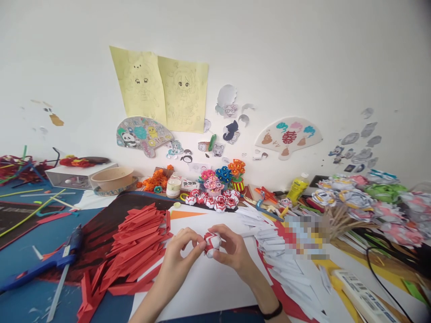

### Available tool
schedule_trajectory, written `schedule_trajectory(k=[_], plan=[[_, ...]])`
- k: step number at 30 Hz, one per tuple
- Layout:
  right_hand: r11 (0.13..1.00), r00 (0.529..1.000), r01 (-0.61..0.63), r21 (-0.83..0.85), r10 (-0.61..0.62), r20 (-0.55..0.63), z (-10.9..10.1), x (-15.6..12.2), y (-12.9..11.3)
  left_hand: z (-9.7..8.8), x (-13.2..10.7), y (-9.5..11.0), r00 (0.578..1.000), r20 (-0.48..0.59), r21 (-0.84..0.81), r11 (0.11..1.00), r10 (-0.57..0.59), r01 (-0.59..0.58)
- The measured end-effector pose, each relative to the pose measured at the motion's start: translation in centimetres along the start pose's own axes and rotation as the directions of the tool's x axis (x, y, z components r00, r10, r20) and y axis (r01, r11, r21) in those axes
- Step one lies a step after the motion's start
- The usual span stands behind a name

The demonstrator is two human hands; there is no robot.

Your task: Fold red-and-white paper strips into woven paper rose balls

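Between my two hands is a small red and white folded paper flower (212, 242), held above a white paper sheet (229, 282). My left hand (186, 246) pinches its left edge with thumb and fingertips. Curled around its right side is my right hand (230, 249), with fingers over the top and thumb low. Folded red paper strips (138, 242) lie piled left of my hands. On the right, folded white paper strips (276, 251) are stacked in rows. Several finished red and white flowers (218, 202) sit in a cluster beyond the sheet.
A blue glue gun (67, 253) lies at the left near a beige bowl (112, 178). Along the wall stand a glass jar (173, 186), small flower pots (237, 183) and a yellow bottle (298, 189). Paper flower bunches (357, 197) and a white box (363, 296) are at the right.
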State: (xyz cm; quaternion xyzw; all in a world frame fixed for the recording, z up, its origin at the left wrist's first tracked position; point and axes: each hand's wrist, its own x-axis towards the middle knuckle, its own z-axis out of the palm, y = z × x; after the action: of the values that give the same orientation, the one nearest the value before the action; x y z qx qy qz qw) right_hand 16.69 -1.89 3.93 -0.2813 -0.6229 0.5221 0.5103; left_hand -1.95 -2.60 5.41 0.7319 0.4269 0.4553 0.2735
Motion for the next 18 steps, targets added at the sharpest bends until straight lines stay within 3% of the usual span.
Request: schedule_trajectory(k=[18], plan=[[1.0,1.0,0.027,0.002,-0.027,-0.008,-0.23,-0.18,-0.44,0.03,0.01,0.0,0.999,0.023,0.06,0.998,0.028,-0.029]])
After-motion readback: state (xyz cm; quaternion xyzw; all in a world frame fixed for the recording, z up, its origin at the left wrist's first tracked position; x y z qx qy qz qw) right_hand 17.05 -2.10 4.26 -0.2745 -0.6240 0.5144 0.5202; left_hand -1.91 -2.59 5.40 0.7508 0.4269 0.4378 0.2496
